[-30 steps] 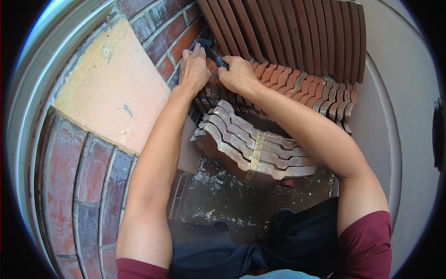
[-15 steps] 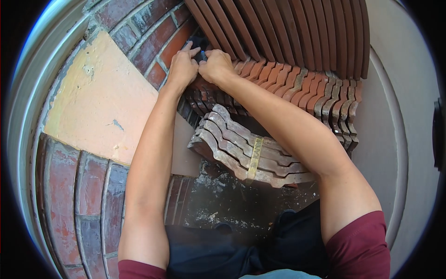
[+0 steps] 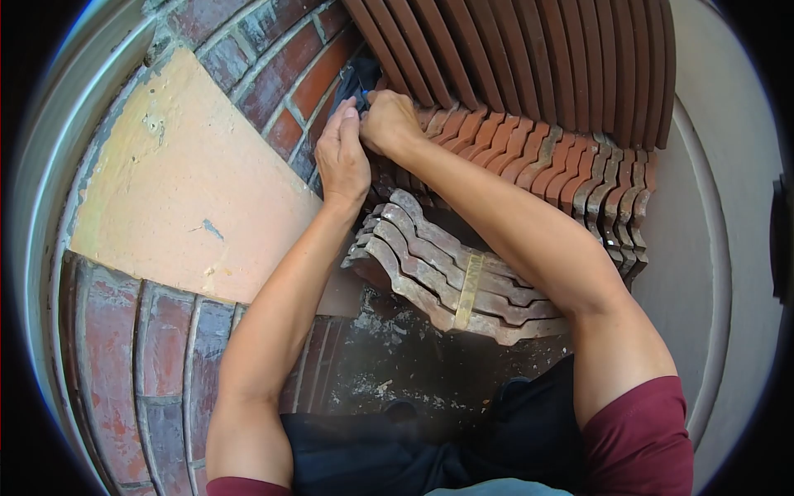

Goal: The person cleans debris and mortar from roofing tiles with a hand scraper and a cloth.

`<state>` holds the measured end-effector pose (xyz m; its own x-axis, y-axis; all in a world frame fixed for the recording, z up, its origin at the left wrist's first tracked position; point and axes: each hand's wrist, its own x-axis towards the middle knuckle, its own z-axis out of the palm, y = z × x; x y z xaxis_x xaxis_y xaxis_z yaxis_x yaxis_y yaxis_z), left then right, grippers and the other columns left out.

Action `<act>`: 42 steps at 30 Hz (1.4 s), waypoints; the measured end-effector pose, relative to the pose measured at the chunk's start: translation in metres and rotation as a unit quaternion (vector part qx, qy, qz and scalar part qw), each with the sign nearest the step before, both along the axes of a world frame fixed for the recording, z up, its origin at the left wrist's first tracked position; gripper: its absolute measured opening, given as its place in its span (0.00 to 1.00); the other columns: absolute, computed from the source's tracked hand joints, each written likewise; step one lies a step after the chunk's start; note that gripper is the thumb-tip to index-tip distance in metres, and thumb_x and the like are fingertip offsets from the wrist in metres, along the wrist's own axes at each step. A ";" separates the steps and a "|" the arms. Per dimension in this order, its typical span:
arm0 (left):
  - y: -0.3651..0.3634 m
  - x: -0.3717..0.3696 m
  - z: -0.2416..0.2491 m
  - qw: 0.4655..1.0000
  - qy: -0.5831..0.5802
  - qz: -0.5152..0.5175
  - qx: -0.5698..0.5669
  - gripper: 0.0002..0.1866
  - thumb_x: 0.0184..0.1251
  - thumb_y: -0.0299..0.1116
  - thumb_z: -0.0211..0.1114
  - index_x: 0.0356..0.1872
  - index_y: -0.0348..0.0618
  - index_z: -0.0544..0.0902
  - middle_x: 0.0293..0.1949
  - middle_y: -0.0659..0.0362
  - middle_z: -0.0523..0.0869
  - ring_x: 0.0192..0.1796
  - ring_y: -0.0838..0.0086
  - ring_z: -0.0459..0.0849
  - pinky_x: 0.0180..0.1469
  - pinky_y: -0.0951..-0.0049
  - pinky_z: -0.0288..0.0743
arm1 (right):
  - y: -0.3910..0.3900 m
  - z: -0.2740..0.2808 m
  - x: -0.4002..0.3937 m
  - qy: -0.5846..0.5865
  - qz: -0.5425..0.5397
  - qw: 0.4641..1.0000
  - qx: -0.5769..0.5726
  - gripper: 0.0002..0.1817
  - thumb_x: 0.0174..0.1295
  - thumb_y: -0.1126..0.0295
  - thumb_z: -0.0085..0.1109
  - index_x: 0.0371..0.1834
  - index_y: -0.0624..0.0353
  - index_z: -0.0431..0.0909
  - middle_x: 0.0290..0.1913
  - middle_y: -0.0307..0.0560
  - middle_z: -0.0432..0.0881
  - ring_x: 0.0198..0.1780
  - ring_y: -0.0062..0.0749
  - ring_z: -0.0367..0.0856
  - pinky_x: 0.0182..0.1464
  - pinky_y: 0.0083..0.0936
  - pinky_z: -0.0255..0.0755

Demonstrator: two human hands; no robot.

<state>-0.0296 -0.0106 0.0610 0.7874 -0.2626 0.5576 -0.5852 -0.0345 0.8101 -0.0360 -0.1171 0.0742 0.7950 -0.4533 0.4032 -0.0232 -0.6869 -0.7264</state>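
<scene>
Brick wall (image 3: 285, 62) stands close left of both hands, stacked roof tiles (image 3: 529, 157) close right. Left hand (image 3: 343, 157) and right hand (image 3: 387, 122) pinch a dark cloth (image 3: 357, 78) in this narrow gap.

Item: dark blue tool (image 3: 357, 81), mostly hidden.
Position: wedged between brick wall (image 3: 285, 74) and upright roof tiles (image 3: 529, 66).
Contact: both hands' fingertips.
</scene>
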 end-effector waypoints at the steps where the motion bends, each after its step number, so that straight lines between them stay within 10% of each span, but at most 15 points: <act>1: -0.001 -0.002 0.001 1.000 -0.005 -0.005 -0.016 0.27 0.79 0.45 0.50 0.59 0.28 0.81 0.55 0.39 0.86 0.60 0.58 0.84 0.67 0.66 0.69 | 0.001 0.002 0.000 -0.007 0.001 1.000 0.007 0.15 0.51 0.66 0.70 0.38 0.66 0.87 0.47 0.69 0.85 0.54 0.60 0.84 0.58 0.43 0.78; 6: -0.026 0.033 0.004 0.980 0.130 -0.020 -0.147 0.29 0.79 0.49 0.49 0.59 0.29 0.81 0.58 0.41 0.84 0.65 0.59 0.80 0.70 0.67 0.64 | 0.004 0.022 0.030 0.049 -0.081 0.990 0.106 0.20 0.50 0.61 0.76 0.39 0.66 0.88 0.49 0.66 0.86 0.55 0.55 0.86 0.57 0.41 0.80; 14: -0.009 0.008 -0.002 0.993 0.077 0.060 -0.063 0.28 0.77 0.50 0.49 0.49 0.30 0.83 0.46 0.40 0.87 0.53 0.53 0.84 0.59 0.61 0.71 | 0.011 -0.002 0.000 -0.021 0.002 1.000 -0.008 0.20 0.51 0.60 0.72 0.41 0.67 0.86 0.45 0.67 0.85 0.53 0.60 0.84 0.56 0.45 0.78; 21: -0.037 0.027 0.009 0.982 0.165 0.053 -0.073 0.32 0.76 0.54 0.47 0.50 0.31 0.84 0.50 0.37 0.86 0.56 0.46 0.83 0.60 0.55 0.70 | 0.000 0.008 0.046 0.002 -0.078 0.990 0.113 0.17 0.59 0.60 0.64 0.37 0.66 0.88 0.47 0.68 0.86 0.51 0.61 0.86 0.55 0.45 0.80; 31: -0.011 -0.007 -0.007 0.977 0.159 0.023 -0.143 0.24 0.77 0.44 0.52 0.56 0.30 0.81 0.54 0.50 0.84 0.61 0.66 0.79 0.67 0.70 0.65 | 0.016 -0.006 -0.001 -0.029 0.034 0.999 0.007 0.17 0.52 0.63 0.68 0.36 0.69 0.86 0.47 0.72 0.84 0.53 0.62 0.84 0.57 0.47 0.77; 42: -0.040 0.029 -0.008 0.970 0.172 -0.002 -0.173 0.25 0.72 0.49 0.58 0.53 0.34 0.85 0.51 0.46 0.88 0.55 0.62 0.83 0.62 0.68 0.69 | -0.004 0.000 0.052 0.014 -0.068 0.995 0.076 0.18 0.58 0.63 0.66 0.41 0.69 0.86 0.48 0.70 0.85 0.55 0.60 0.84 0.57 0.45 0.79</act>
